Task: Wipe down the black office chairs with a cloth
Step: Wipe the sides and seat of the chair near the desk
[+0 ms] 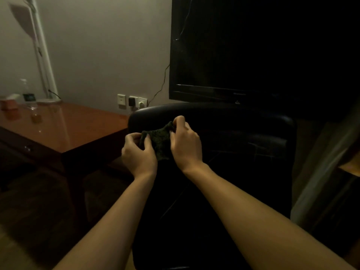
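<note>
A black office chair (233, 121) stands directly in front of me, its padded backrest top facing me in dim light. Both hands hold a dark green cloth (160, 140) over the upper left part of the backrest. My left hand (139, 152) pinches the cloth's left edge with curled fingers. My right hand (185, 142) grips its upper right corner between thumb and fingers. Much of the chair below the hands is lost in shadow.
A glossy brown wooden desk (78, 129) stands to the left with a water bottle (28, 94), a white lamp (41, 55) and a small box. A dark television (243, 47) hangs on the wall behind the chair. Wall sockets (134, 102) with a cable sit beside it.
</note>
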The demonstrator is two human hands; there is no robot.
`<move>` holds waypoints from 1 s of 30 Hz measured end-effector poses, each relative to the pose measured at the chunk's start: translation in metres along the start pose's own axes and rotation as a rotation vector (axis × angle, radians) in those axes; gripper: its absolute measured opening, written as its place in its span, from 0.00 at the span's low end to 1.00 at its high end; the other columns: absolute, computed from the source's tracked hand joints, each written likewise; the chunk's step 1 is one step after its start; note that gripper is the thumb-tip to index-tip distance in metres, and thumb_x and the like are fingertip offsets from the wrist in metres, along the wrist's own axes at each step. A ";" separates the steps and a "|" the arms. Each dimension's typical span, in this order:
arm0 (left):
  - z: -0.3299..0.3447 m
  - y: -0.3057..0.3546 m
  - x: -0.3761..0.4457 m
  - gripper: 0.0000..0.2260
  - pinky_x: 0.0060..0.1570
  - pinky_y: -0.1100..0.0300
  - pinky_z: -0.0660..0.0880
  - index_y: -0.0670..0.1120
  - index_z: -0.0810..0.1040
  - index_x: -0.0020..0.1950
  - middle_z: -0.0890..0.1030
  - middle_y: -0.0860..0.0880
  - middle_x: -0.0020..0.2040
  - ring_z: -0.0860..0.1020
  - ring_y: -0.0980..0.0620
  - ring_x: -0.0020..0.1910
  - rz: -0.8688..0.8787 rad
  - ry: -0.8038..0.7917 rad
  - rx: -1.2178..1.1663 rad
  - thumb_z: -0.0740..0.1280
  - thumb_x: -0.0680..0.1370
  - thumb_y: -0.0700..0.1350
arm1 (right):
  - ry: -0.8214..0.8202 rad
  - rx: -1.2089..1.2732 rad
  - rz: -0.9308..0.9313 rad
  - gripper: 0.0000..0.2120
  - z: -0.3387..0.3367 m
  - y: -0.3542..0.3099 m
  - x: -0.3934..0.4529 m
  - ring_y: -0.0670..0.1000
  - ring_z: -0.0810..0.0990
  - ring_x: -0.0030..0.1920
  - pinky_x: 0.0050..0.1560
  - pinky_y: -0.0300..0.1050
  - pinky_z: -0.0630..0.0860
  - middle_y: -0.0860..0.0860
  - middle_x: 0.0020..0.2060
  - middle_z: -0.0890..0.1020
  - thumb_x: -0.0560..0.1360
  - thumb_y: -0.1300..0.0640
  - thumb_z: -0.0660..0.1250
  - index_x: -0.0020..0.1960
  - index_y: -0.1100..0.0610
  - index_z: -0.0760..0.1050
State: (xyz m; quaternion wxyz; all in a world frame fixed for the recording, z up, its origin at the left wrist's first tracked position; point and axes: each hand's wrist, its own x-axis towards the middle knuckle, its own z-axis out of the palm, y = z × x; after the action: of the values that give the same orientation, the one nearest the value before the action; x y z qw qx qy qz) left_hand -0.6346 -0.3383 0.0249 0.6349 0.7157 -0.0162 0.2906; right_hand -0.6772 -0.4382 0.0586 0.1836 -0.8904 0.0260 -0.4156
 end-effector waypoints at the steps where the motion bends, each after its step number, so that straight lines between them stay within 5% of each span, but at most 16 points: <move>1: 0.006 -0.005 -0.002 0.05 0.50 0.58 0.68 0.46 0.74 0.52 0.79 0.47 0.50 0.76 0.47 0.52 0.055 0.030 0.028 0.67 0.78 0.45 | 0.007 -0.033 -0.039 0.09 0.004 0.005 0.000 0.61 0.79 0.46 0.47 0.58 0.77 0.58 0.51 0.76 0.80 0.59 0.60 0.60 0.58 0.67; 6: 0.023 -0.010 -0.006 0.09 0.49 0.58 0.65 0.43 0.72 0.56 0.78 0.46 0.52 0.74 0.47 0.52 0.141 0.071 0.092 0.66 0.79 0.45 | 0.107 -0.117 -0.230 0.09 0.010 0.031 0.001 0.58 0.76 0.35 0.40 0.55 0.78 0.58 0.46 0.73 0.75 0.64 0.65 0.55 0.59 0.73; 11: 0.033 -0.015 -0.007 0.09 0.43 0.65 0.66 0.44 0.70 0.55 0.75 0.48 0.49 0.73 0.53 0.47 0.180 0.011 0.077 0.66 0.80 0.45 | 0.079 -0.254 -0.278 0.13 0.015 0.045 0.002 0.59 0.78 0.40 0.39 0.55 0.77 0.60 0.47 0.75 0.73 0.58 0.71 0.56 0.59 0.73; 17: 0.053 -0.003 -0.009 0.10 0.38 0.75 0.67 0.44 0.70 0.55 0.74 0.46 0.48 0.74 0.52 0.44 0.259 -0.100 0.041 0.68 0.78 0.42 | 0.142 -0.218 -0.268 0.14 -0.006 0.072 0.004 0.60 0.77 0.41 0.42 0.55 0.75 0.61 0.49 0.73 0.73 0.58 0.60 0.57 0.56 0.63; 21: 0.059 -0.008 -0.011 0.10 0.47 0.60 0.67 0.43 0.74 0.56 0.71 0.40 0.55 0.72 0.44 0.51 0.505 -0.075 0.239 0.68 0.76 0.38 | 0.219 -0.495 -0.443 0.07 -0.011 0.086 0.005 0.60 0.73 0.51 0.48 0.52 0.69 0.60 0.54 0.75 0.74 0.56 0.66 0.51 0.57 0.76; 25: 0.054 -0.012 -0.009 0.08 0.44 0.55 0.64 0.41 0.78 0.54 0.74 0.40 0.49 0.73 0.40 0.47 0.657 -0.047 0.449 0.68 0.76 0.38 | 0.201 -0.589 -0.606 0.09 -0.005 0.079 0.010 0.59 0.76 0.45 0.41 0.52 0.69 0.57 0.46 0.79 0.75 0.62 0.59 0.41 0.60 0.77; 30: 0.051 -0.013 -0.026 0.11 0.40 0.57 0.67 0.39 0.79 0.58 0.76 0.39 0.55 0.74 0.41 0.49 0.664 -0.143 0.464 0.69 0.77 0.40 | 0.111 -0.583 -0.384 0.14 0.008 0.067 0.004 0.57 0.76 0.42 0.39 0.49 0.72 0.57 0.43 0.78 0.75 0.59 0.52 0.46 0.60 0.76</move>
State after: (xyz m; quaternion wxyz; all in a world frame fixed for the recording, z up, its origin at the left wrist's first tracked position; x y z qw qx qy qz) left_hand -0.6312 -0.3917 0.0004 0.3256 0.8142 -0.2242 0.4252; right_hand -0.6612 -0.4990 0.0336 -0.1614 -0.8701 -0.0146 -0.4655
